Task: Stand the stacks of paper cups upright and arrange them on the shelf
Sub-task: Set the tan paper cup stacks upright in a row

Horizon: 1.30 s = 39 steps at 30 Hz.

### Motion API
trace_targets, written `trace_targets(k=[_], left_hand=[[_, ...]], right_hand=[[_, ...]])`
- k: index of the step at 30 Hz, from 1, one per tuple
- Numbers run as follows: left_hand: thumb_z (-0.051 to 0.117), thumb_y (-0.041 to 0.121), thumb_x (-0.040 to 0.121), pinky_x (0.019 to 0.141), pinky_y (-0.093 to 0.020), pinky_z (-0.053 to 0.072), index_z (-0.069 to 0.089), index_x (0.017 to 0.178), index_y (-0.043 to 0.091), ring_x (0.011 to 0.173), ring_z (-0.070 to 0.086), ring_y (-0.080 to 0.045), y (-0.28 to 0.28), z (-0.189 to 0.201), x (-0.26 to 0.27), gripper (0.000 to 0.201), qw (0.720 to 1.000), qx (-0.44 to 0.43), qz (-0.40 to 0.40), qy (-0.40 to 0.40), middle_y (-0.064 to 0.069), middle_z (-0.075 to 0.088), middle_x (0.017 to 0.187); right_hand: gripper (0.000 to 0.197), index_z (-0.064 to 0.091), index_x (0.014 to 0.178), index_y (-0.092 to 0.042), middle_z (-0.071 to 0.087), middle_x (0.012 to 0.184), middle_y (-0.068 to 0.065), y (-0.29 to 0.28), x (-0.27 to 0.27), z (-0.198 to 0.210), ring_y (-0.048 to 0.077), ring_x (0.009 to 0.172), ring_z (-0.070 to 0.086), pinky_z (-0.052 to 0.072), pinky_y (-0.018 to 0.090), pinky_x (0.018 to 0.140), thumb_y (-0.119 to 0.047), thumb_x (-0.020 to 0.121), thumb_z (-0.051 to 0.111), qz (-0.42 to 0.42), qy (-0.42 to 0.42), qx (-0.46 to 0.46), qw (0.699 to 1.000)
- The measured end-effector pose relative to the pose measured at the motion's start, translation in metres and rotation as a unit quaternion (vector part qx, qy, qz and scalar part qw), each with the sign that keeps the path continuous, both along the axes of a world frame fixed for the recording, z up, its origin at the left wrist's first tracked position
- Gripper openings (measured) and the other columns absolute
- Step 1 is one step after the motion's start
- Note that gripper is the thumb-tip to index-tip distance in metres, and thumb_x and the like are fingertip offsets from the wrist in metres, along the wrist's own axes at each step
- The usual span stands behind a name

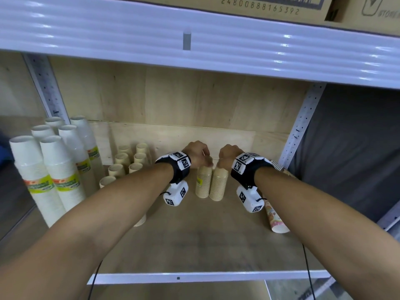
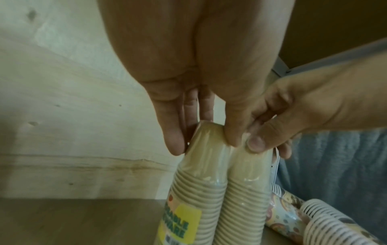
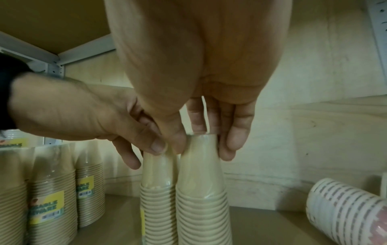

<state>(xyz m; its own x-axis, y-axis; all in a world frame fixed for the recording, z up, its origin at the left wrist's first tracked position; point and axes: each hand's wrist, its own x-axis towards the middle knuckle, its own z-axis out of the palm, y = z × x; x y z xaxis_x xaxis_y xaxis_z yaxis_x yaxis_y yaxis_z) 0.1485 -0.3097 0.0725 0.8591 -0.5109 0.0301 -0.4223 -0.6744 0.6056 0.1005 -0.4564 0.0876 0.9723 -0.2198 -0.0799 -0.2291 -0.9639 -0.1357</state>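
- 2 ribbed, film-wrapped tan cup stacks (image 1: pixel 212 182) stand upright, touching, mid-frame on the wooden shelf (image 1: pixel 194 241).
- Left hand (image 1: pixel 198 154) pinches the left stack's top; right hand (image 1: pixel 227 156) pinches the right's.
- Patterned stack (image 1: pixel 273 217) lies toppled at right.

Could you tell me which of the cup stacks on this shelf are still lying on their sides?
The patterned stacks at the right end of the shelf lie on their sides; the white stacks and tan stacks all stand upright.

Cardboard box (image 1: pixel 249 5) reads "2480088165392"; tan cup stack label (image 3: pixel 46 209) shows "SABLE", "WARE".
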Motion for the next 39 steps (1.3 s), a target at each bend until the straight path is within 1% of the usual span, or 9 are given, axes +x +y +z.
trace_targets(k=[4, 8, 11, 14, 18, 23, 30, 35, 39], left_hand=[[0.077, 0.034, 0.076, 0.074, -0.029, 0.049, 0.060, 0.114, 0.023, 0.093, 0.060, -0.021, -0.003, 0.000, -0.001, 0.043, 1.000, 0.001, 0.001, 0.011, -0.001, 0.058, 0.105], [0.071, 0.023, 0.081, 0.079, -0.027, 0.044, 0.059, 0.126, 0.023, 0.106, 0.057, -0.021, -0.003, 0.003, -0.003, 0.047, 0.999, 0.022, -0.040, 0.010, -0.002, 0.057, 0.116], [0.068, 0.023, 0.082, 0.080, -0.026, 0.043, 0.066, 0.120, 0.019, 0.110, 0.057, -0.020, -0.002, 0.002, -0.001, 0.039, 0.998, 0.041, -0.041, -0.016, -0.002, 0.058, 0.122], [0.071, 0.031, 0.082, 0.075, -0.026, 0.044, 0.067, 0.115, 0.017, 0.099, 0.056, -0.018, -0.003, 0.003, -0.001, 0.037, 0.998, 0.042, -0.025, -0.033, -0.002, 0.057, 0.116], [0.072, 0.031, 0.081, 0.076, -0.027, 0.044, 0.060, 0.124, 0.024, 0.099, 0.055, -0.018, -0.004, 0.003, -0.002, 0.045, 0.999, 0.038, -0.028, -0.014, 0.000, 0.054, 0.116], [0.069, 0.024, 0.084, 0.080, -0.026, 0.043, 0.065, 0.123, 0.016, 0.111, 0.057, -0.021, -0.005, 0.004, -0.004, 0.039, 0.997, 0.060, -0.040, -0.040, -0.004, 0.057, 0.124], [0.069, 0.033, 0.083, 0.079, -0.028, 0.044, 0.061, 0.126, 0.022, 0.105, 0.055, -0.020, -0.004, 0.005, -0.005, 0.045, 0.998, 0.045, -0.026, -0.020, -0.001, 0.054, 0.120], [0.070, 0.025, 0.084, 0.081, -0.026, 0.046, 0.068, 0.119, 0.016, 0.110, 0.058, -0.020, -0.004, 0.007, -0.006, 0.036, 0.997, 0.053, -0.042, -0.040, -0.004, 0.060, 0.124], [0.069, 0.021, 0.086, 0.084, -0.026, 0.047, 0.070, 0.117, 0.012, 0.111, 0.059, -0.022, -0.005, 0.008, -0.009, 0.033, 0.995, 0.057, -0.052, -0.055, -0.007, 0.062, 0.123]], right_hand=[[0.046, 0.055, 0.126, -0.006, 0.056, 0.124, 0.009, -0.003, -0.011, 0.006, 0.027, 0.112, 0.058, 0.051, 0.034, 0.089, -0.024, 0.086, 0.066, 0.008, 0.000, 0.026, 1.000], [0.042, 0.054, 0.100, -0.014, 0.059, 0.101, 0.004, -0.008, -0.004, -0.005, 0.022, 0.087, 0.061, 0.051, 0.030, 0.071, -0.044, 0.074, 0.066, -0.011, -0.001, 0.031, 0.999], [0.025, 0.049, 0.070, -0.015, 0.060, 0.080, 0.003, -0.004, 0.002, -0.011, 0.017, 0.069, 0.059, 0.050, 0.027, 0.069, -0.031, 0.074, 0.068, -0.038, -0.042, 0.019, 0.998], [0.009, 0.053, 0.086, -0.022, 0.052, 0.085, 0.001, -0.004, -0.001, -0.012, 0.020, 0.078, 0.052, 0.046, 0.030, 0.072, -0.023, 0.084, 0.062, -0.014, -0.048, 0.012, 0.999], [0.028, 0.050, 0.097, -0.020, 0.054, 0.094, 0.002, -0.007, -0.002, -0.008, 0.022, 0.087, 0.060, 0.047, 0.028, 0.069, -0.033, 0.077, 0.065, 0.000, -0.006, 0.035, 0.999], [0.027, 0.056, 0.082, -0.011, 0.060, 0.086, 0.001, -0.008, 0.004, -0.015, 0.018, 0.077, 0.061, 0.050, 0.028, 0.068, -0.034, 0.074, 0.068, -0.012, -0.031, 0.014, 0.999], [0.038, 0.057, 0.102, -0.015, 0.059, 0.097, 0.004, -0.010, 0.003, -0.010, 0.023, 0.086, 0.063, 0.053, 0.031, 0.076, -0.038, 0.074, 0.066, 0.010, 0.002, 0.042, 0.999], [0.024, 0.048, 0.070, -0.018, 0.063, 0.084, 0.004, -0.008, 0.008, -0.015, 0.021, 0.074, 0.065, 0.052, 0.029, 0.068, -0.035, 0.070, 0.066, 0.004, -0.017, 0.029, 0.999], [0.022, 0.062, 0.088, -0.010, 0.066, 0.094, 0.007, -0.007, 0.006, -0.011, 0.024, 0.085, 0.067, 0.048, 0.029, 0.065, -0.027, 0.075, 0.063, 0.036, 0.012, 0.037, 0.999]])
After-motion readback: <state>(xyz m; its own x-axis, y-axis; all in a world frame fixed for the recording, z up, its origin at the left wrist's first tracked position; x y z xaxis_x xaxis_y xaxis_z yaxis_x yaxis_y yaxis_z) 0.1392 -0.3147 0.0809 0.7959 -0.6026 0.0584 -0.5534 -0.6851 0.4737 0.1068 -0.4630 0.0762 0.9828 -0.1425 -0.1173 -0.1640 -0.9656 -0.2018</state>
